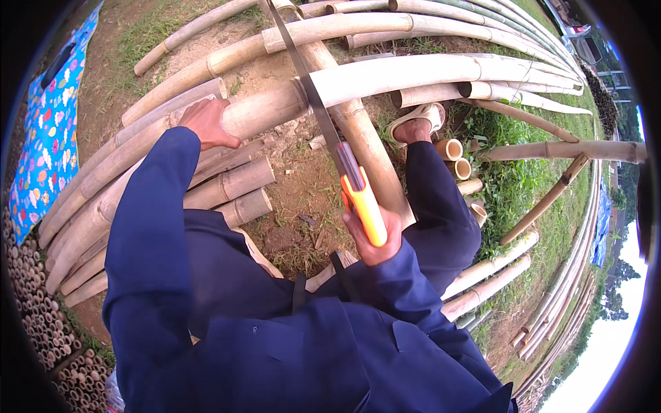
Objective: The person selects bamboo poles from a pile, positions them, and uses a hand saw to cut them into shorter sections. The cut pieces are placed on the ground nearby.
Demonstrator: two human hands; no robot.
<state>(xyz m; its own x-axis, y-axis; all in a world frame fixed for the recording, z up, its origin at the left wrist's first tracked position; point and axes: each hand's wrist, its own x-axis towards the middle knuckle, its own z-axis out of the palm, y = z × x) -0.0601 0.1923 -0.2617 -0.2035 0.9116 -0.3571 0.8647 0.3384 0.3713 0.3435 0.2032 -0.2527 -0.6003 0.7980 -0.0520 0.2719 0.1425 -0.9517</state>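
My left hand (206, 124) is wrapped round a thick bamboo pole (406, 77), thumb along its near side. In my right hand (382, 241) is a hand saw (363, 204), held by its orange and yellow handle. Its long dark blade stretches away from me and crosses the pole to the right of my left hand, at a dark line around the bamboo. Whether the teeth are inside a cut cannot be made out. Beneath the pole runs another bamboo length (368, 148), slanting toward my right knee.
Several cut bamboo lengths (237, 182) lie to the left, by my leg. Short bamboo pieces (449, 149) stand near my sandalled foot (416, 127). Long poles (475, 34) spread to the far right. A bamboo frame (551, 151) rises at right; a blue patterned sheet (51, 131) lies far left.
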